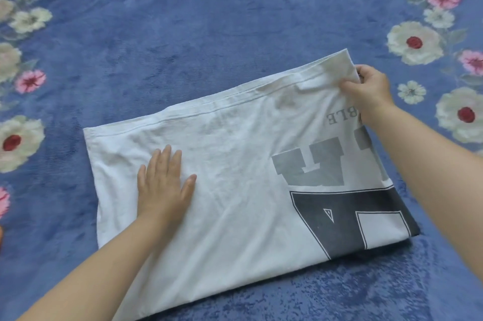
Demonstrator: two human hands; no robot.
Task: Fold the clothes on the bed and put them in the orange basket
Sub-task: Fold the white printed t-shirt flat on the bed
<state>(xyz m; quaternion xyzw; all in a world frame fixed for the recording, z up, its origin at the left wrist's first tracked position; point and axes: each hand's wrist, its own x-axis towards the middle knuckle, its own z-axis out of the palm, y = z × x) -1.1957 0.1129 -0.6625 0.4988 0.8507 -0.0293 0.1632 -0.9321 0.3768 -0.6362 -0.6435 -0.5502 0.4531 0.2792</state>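
Nearest me, left hand: my left hand (165,185) lies flat, fingers straight, on the white T-shirt (235,185); I judge it pins the cloth so the fold stays put.
Shirt: partly folded, printed side up, spread on the bed.
Farther off, right hand: my right hand (368,85) pinches the shirt's far right corner, likely to straighten or turn it.
Bed: blue floral blanket (183,20) under everything.
Basket: out of view.

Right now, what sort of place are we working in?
Probably a bedroom, on a bed: a soft blue blanket with printed flowers fills the view, and a white shirt lies on it, left hand pressing it flat, right hand pinching its far corner.
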